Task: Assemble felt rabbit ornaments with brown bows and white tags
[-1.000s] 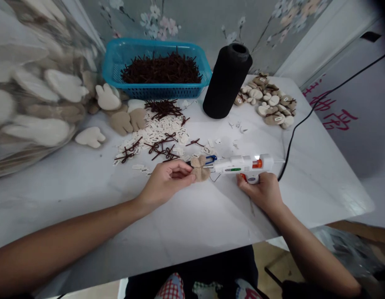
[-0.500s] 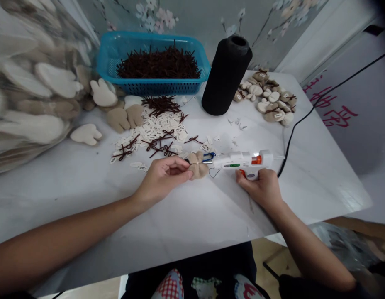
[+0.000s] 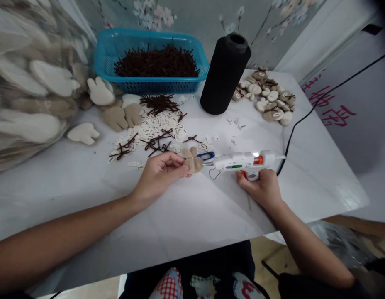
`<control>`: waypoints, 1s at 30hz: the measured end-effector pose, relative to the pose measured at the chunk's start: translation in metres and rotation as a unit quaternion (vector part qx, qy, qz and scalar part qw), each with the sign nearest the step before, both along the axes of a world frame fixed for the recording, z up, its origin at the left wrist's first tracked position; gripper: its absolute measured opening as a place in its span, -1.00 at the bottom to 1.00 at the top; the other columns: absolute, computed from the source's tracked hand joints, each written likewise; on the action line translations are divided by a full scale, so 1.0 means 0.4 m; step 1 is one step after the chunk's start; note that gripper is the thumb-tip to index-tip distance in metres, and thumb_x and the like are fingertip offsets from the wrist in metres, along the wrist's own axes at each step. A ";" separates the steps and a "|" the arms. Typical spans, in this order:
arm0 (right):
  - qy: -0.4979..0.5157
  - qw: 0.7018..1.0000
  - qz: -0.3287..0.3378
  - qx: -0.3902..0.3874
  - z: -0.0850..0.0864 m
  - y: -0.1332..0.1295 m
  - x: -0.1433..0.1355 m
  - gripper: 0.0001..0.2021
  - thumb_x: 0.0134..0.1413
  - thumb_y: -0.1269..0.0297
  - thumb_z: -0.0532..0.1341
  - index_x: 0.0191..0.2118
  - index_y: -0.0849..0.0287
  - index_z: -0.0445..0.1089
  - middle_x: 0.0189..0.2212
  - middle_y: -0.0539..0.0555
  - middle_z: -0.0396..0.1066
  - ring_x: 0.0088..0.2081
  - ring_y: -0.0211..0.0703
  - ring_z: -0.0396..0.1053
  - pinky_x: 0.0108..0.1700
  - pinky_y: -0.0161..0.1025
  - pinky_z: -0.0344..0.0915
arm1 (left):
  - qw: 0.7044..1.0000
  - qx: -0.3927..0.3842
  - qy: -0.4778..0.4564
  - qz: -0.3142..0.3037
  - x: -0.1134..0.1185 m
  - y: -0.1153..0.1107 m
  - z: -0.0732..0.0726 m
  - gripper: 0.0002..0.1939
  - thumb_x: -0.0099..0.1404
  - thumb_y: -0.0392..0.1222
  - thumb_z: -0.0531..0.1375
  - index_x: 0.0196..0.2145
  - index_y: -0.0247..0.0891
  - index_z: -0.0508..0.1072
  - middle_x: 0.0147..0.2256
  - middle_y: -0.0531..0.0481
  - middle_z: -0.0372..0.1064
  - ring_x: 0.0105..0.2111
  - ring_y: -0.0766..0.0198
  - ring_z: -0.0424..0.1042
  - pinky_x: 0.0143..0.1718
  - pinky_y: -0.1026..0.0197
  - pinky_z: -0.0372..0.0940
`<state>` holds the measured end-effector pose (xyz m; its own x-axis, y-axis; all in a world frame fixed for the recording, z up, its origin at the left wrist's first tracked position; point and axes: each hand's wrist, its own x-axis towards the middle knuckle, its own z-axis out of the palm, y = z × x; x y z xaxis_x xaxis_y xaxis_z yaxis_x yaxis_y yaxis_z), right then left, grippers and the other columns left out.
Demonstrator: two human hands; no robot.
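My left hand [image 3: 163,172] pinches a small beige plush bunny head [image 3: 194,161] by its left side, a little above the table. In my right hand [image 3: 263,187] is a white glue gun [image 3: 242,161], gripped by its handle, with a finger by the orange trigger. The metal nozzle points left and ends right beside the plush piece; whether they touch I cannot tell. Behind the nozzle lies a blue-handled tool [image 3: 206,155], partly hidden. Dark brown bows [image 3: 157,144] and small white printed labels [image 3: 164,122] are spread just beyond my left hand.
A blue basket [image 3: 152,85] of brown bows stands at the back, beside a black cone of thread [image 3: 225,74]. Several plush pieces with bows and labels [image 3: 271,99] lie at right. A clear bag of plush pieces [image 3: 33,83] fills the left. A black cord [image 3: 300,120] runs along the right.
My left hand has drawn the plush bunny head slightly left, off the nozzle tip that overlapped it before. The glue gun has stayed nearly in place.
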<state>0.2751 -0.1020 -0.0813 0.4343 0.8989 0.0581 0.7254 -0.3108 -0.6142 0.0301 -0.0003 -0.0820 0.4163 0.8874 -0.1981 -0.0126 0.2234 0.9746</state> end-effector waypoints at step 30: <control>-0.024 1.000 0.002 0.008 -0.001 -0.007 0.005 -0.56 -0.20 0.09 0.19 -0.78 0.12 -0.07 -0.82 -0.09 -0.08 -0.70 -0.39 -0.06 -0.69 -0.36 -0.11 | 1.000 -0.015 -0.010 0.012 0.002 0.001 0.001 -0.79 -0.01 -0.22 0.40 -0.45 -0.29 0.45 -0.49 0.07 0.44 -0.49 0.29 0.52 -0.41 0.30 0.45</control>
<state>0.2771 -0.1048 -0.0816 0.4268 0.8996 0.0928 0.7558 -0.2985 -0.5828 0.0309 0.0002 -0.0814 0.3991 0.8908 -0.2172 -0.0368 0.2523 0.9669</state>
